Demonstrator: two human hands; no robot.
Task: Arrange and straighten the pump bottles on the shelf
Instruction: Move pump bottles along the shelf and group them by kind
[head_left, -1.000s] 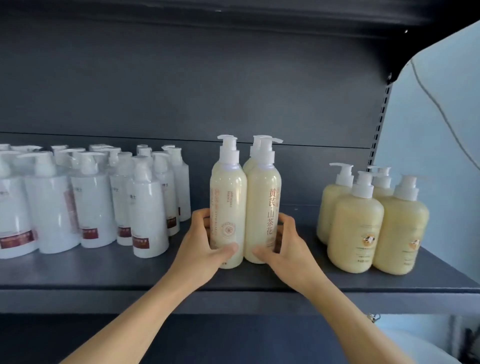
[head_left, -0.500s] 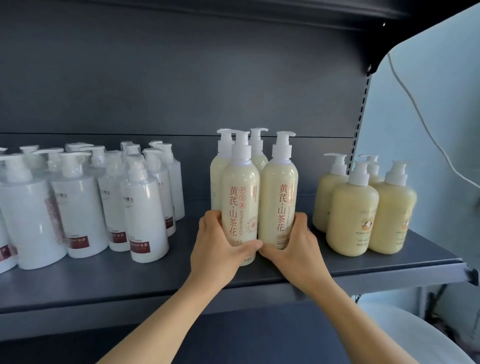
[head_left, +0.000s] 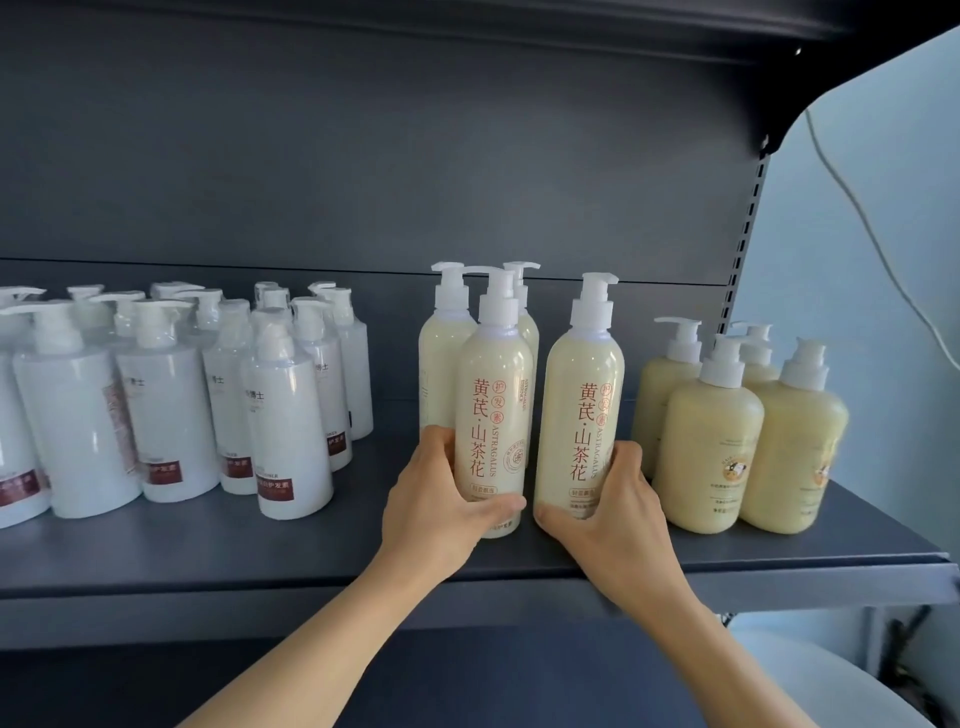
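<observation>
Several tall cream pump bottles with red lettering stand mid-shelf. My left hand grips the base of the front left cream bottle, thumb across its front. My right hand grips the base of the front right cream bottle. A narrow gap separates these two, and both labels face me. Two more cream bottles stand behind them, partly hidden. All stand upright on the dark grey shelf.
A crowd of white pump bottles with dark red labels fills the shelf's left side. Several squat yellow pump bottles stand at the right, close to my right hand. The shelf's front edge runs below; an upright post closes the right end.
Both front cream bottles have turned so their labels face me, and they now stand slightly apart. My view has swung right and closer.
</observation>
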